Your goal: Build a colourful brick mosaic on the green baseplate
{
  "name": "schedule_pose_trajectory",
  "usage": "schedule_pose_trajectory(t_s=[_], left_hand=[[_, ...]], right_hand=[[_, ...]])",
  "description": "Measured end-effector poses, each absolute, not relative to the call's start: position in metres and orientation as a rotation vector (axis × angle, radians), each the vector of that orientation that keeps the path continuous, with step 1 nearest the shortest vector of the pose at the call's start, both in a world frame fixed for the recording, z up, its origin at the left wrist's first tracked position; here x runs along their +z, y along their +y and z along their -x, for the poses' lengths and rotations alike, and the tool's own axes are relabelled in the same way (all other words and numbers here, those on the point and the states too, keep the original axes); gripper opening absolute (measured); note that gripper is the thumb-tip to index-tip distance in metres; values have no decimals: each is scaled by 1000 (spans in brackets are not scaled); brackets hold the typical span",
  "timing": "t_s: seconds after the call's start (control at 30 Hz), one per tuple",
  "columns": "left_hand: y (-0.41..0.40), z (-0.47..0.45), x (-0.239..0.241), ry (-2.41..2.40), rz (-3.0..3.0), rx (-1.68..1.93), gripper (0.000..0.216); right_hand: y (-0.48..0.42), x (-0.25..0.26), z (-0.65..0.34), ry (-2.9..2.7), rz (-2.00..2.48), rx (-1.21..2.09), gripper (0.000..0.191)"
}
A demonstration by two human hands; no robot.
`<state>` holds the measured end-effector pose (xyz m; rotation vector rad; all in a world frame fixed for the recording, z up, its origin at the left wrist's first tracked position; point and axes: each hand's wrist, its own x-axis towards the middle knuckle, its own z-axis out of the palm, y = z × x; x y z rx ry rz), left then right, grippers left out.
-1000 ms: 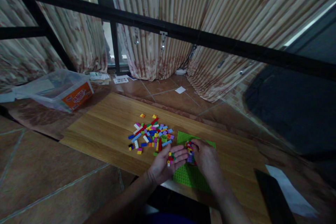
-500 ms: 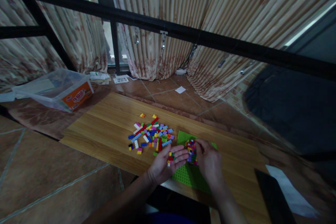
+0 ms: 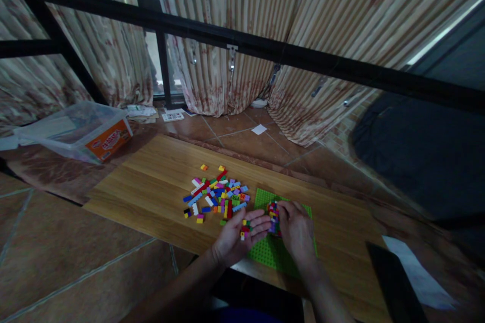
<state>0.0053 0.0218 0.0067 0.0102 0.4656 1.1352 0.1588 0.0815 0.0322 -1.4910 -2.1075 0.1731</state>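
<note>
My left hand (image 3: pixel 237 237) is palm up with its fingers stretched out, holding several small toy bricks (image 3: pixel 245 228) of mixed colours on the palm. Just right of its fingertips, a built block of multicoloured toy bricks (image 3: pixel 273 218) stands on a green studded baseplate (image 3: pixel 265 255). My right hand (image 3: pixel 296 228) is closed, thumb and fingers pinched at the right side of the built block; what lies between the fingertips is hidden. It covers part of the block and the baseplate.
A loose pile of toy bricks (image 3: pixel 215 194) lies left of the baseplate on the wooden table (image 3: pixel 144 181). At the far left stands a clear plastic bin (image 3: pixel 79 126) with an orange label. A dark flat object (image 3: pixel 396 280) and white paper (image 3: pixel 417 272) are at the right.
My right hand has shifted slightly left and its fingers cover more of the built block. My left hand keeps its pose with the bricks on the palm. The view has drifted a little.
</note>
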Motion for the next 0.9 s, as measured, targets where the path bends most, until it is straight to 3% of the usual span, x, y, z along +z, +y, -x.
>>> schedule_pose_trajectory(t_s=[0.47,0.9], left_hand=[[22,-5,2,426,-13,1134,45],[21,-4,3,401,0,1149,46]], right_hand=[[86,28,-157,-2211,1409,167,40],[39,30,-149,-2030,1277,360,25]])
